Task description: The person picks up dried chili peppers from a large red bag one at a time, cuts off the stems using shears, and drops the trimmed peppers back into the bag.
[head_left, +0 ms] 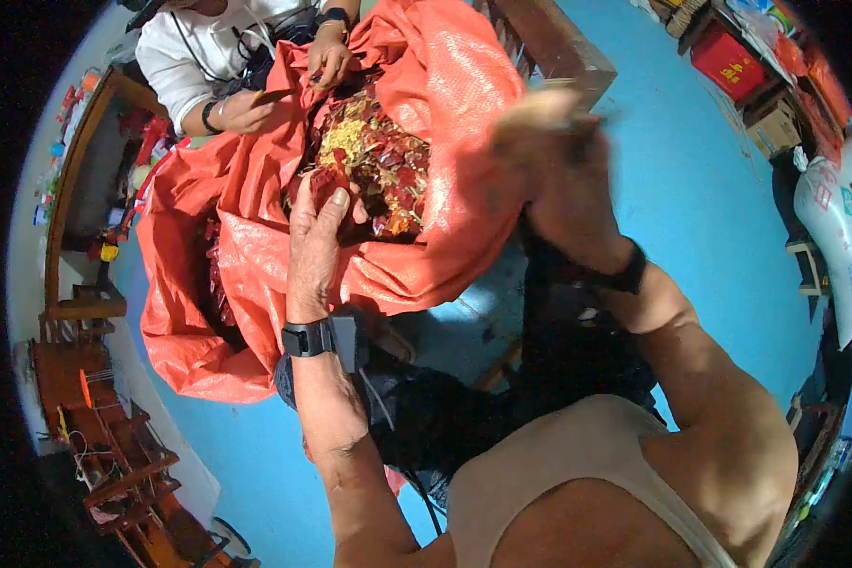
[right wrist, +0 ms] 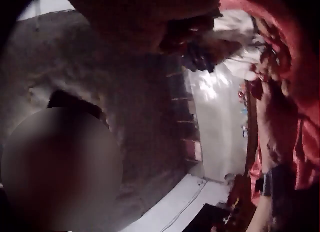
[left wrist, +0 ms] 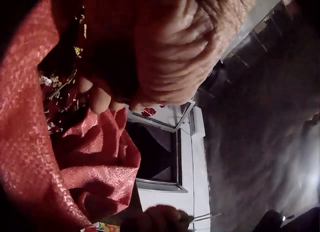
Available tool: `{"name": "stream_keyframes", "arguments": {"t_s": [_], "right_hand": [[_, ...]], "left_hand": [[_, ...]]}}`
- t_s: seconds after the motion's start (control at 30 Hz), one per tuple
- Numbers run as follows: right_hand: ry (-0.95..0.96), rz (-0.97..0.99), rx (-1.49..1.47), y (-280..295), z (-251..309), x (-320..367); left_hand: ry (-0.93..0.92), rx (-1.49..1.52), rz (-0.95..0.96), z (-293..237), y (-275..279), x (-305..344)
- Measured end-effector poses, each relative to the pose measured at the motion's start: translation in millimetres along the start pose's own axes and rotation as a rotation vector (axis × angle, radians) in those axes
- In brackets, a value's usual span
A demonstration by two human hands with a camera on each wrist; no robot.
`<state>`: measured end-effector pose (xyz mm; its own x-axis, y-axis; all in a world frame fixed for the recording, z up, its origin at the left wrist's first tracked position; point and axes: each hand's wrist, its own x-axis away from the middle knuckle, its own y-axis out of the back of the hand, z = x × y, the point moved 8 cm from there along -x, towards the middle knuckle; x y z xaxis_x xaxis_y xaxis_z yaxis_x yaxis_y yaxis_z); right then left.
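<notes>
Over the mouth of a red woven sack (head_left: 464, 123), my left hand (head_left: 317, 222) pinches a dried red chili (head_left: 326, 180) between thumb and fingers. Inside the sack lie dried chili pieces (head_left: 409, 156) and a patch of yellow seeds (head_left: 348, 135). The left wrist view has that hand (left wrist: 175, 57) close up, its fingertips low beside the sack's folds. My right hand (head_left: 563, 161) is raised off the sack's right side and strongly blurred. In the right wrist view, the right hand (right wrist: 135, 17) is dark at the top; I cannot tell what it holds.
Across the sack sits another person (head_left: 194, 66) in white, one hand (head_left: 244, 114) holding a thin brown piece, the other (head_left: 328, 62) at the sack's far edge. A wooden bench (head_left: 563, 47) stands behind. Shelves (head_left: 66, 199) line the left; a white bag (head_left: 833, 237) stands right.
</notes>
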<state>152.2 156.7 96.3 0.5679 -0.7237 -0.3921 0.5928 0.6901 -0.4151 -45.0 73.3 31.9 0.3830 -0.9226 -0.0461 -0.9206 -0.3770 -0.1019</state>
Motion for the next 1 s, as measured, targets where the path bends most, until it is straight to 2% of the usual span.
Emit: {"name": "stream_keyframes", "arguments": {"t_s": [0.07,0.1,0.17,0.2,0.23,0.3,0.33,0.37,0.4,0.47,0.53,0.6,0.67,0.73,0.8,0.87,0.9,0.97,1.0], "right_hand": [[0.469,-0.356,0.314,52,69,22],[0.431,-0.508,0.418,73,90,26],[0.562,-0.641,0.365,117,105,17],[0.476,-0.71,0.539,144,101,5],[0.384,-0.777,0.707,178,90,-6],[0.441,-0.457,1.367,231,45,-55],[0.442,-0.47,1.366,247,32,-43],[0.374,-0.574,1.387,264,21,-39],[0.307,-0.659,1.401,272,13,-43],[0.076,-0.641,0.872,250,6,-23],[0.144,-0.605,0.783,202,33,-5],[0.249,-0.594,0.574,143,64,13],[0.472,-0.362,0.575,87,89,21],[0.457,-0.201,0.634,33,90,15],[0.28,0.148,0.844,-19,60,-9],[0.432,0.33,1.061,-62,35,-26],[0.44,0.34,1.052,-77,26,-34],[0.327,0.371,1.162,-96,1,-48],[0.331,0.379,1.156,-101,-7,-51]], "left_hand": [[-0.004,-0.024,0.026,2,-6,-1],[0.017,0.032,-0.007,3,-6,-1],[0.033,0.08,-0.041,5,-9,-2],[0.034,0.133,-0.091,7,-9,-3],[0.012,0.127,-0.064,11,-8,-6],[-0.003,0.114,-0.026,12,-14,-6],[-0.024,0.011,-0.072,8,-15,-4],[-0.056,-0.09,-0.128,3,-12,-6],[-0.097,-0.053,-0.103,4,-11,-8],[-0.068,0.016,-0.083,7,-9,-8],[-0.143,0.008,-0.026,6,-10,-10],[-0.195,-0.05,-0.021,-3,-15,-7],[-0.205,-0.138,0.001,-7,-16,-4],[-0.281,-0.223,-0.073,-19,-18,0],[-0.273,-0.193,-0.085,-22,-14,3],[-0.202,-0.171,-0.081,-21,-7,2],[-0.271,-0.155,-0.061,-22,-4,0],[-0.268,-0.075,-0.025,-24,-2,0],[-0.294,-0.063,0.02,-21,2,-2]]}}
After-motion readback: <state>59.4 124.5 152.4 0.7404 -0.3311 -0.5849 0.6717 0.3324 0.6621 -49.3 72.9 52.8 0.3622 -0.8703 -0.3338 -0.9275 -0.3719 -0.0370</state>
